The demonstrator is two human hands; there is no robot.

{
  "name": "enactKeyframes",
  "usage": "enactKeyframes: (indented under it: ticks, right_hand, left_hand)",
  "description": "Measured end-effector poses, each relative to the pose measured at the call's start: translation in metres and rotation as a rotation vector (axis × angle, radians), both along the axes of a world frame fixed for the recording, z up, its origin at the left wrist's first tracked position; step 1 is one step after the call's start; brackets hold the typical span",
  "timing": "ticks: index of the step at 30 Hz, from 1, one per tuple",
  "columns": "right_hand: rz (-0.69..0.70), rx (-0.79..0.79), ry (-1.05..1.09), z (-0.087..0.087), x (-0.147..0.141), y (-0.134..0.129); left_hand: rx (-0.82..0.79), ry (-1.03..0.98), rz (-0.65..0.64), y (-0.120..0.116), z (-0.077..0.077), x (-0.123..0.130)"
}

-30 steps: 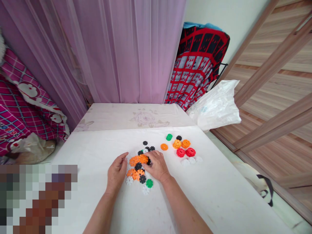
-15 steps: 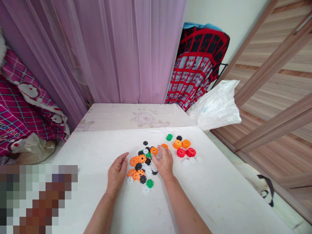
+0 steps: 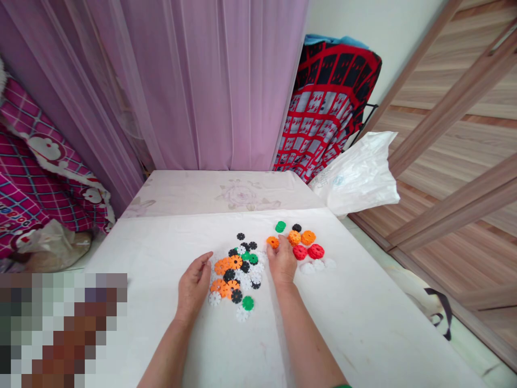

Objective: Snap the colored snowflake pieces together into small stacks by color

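Note:
Slotted plastic snowflake discs lie in a mixed pile on the white-covered table [image 3: 307, 323], among them an orange disc [image 3: 235, 262], a black disc [image 3: 236, 296], a green disc [image 3: 247, 303] and a white disc [image 3: 215, 298]. At the pile's left edge rests my left hand [image 3: 194, 285], loosely curved and open, with no disc seen in it. Right of the pile, my right hand [image 3: 282, 263] has its thumb and fingers closed about an orange snowflake disc [image 3: 272, 242]. Whether another disc lies under that one I cannot tell.
Beyond my right hand are sorted groups: green discs [image 3: 280, 226], a black disc [image 3: 297, 228], orange discs [image 3: 308, 237], red discs [image 3: 315, 251] and white discs [image 3: 319, 264]. A white plastic bag [image 3: 359, 175] hangs by the table's right edge. A purple curtain [image 3: 218, 86] stands behind.
My right hand has moved right, away from the pile, and the orange disc that was by its fingers has left the pile. My left hand has stayed in place.

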State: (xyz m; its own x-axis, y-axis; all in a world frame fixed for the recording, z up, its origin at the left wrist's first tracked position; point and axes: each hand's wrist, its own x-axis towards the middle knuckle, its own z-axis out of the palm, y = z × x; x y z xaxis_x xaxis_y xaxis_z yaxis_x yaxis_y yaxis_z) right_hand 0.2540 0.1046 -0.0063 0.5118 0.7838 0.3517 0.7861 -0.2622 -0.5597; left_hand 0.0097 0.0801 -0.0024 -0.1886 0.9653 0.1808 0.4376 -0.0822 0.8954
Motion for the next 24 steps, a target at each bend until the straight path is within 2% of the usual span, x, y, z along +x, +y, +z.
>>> enactKeyframes:
  ticks: [6, 10, 19, 24]
  right_hand:
    - [-0.038, -0.090, -0.055, 0.0028, 0.0005, 0.0038]
    - [-0.032, -0.094, -0.089, 0.0018, 0.0006, 0.0034]
    - [-0.002, 0.003, -0.091, -0.0051, 0.0028, 0.0028]
    - [0.067, 0.159, -0.034, -0.0057, 0.0031, -0.0025]
  left_hand:
    - [0.004, 0.005, -0.007, 0.0005, -0.0019, -0.0016]
    - [0.015, 0.016, -0.017, 0.0001, -0.0019, -0.0022]
    - [0.017, 0.014, -0.012, 0.0008, -0.0026, -0.0018]
    - [0.030, 0.017, -0.006, 0.0010, -0.0027, -0.0010]
